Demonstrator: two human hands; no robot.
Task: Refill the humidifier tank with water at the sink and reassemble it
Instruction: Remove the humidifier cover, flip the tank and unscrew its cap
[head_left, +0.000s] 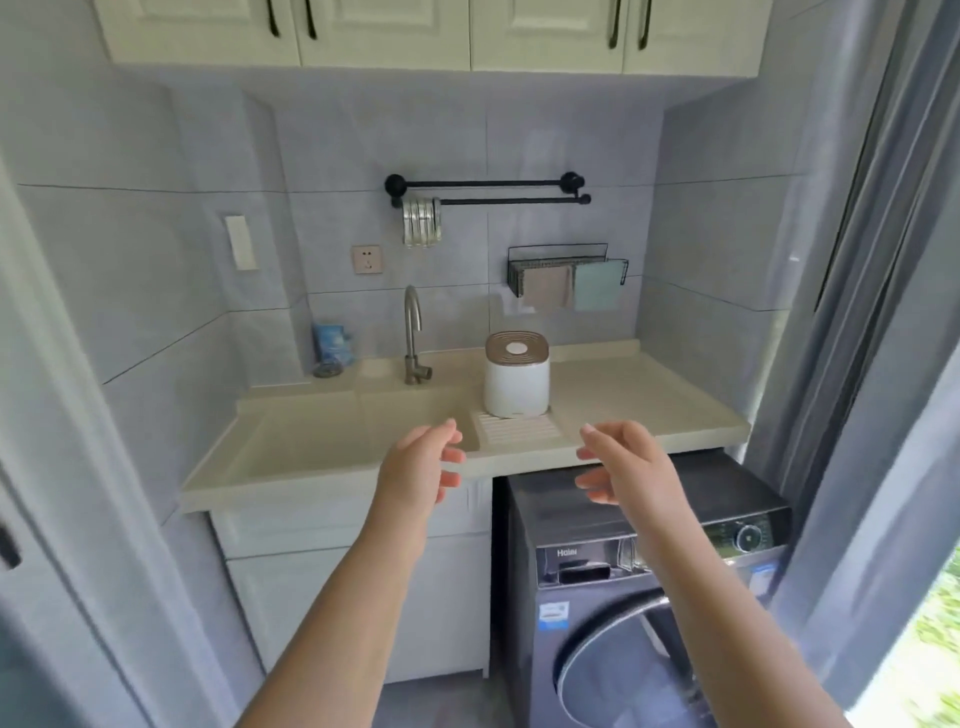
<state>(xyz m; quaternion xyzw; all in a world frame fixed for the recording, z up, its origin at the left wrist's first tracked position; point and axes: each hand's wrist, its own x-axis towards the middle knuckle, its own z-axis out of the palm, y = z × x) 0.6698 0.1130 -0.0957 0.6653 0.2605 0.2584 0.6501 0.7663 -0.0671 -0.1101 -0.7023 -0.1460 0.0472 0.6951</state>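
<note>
A white humidifier with a ribbed brown top stands upright on the ribbed washboard ledge, just right of the sink basin. The curved metal faucet rises behind the basin, left of the humidifier. My left hand and my right hand are both stretched out in front of the counter edge, palms facing each other, fingers relaxed and holding nothing. Both hands are short of the humidifier and below it in the view, not touching it.
A grey washing machine sits under the counter on the right. White cabinet doors stand below the sink. A blue packet, a wall socket, a towel rail and a cloth rack line the back wall. Curtains hang at right.
</note>
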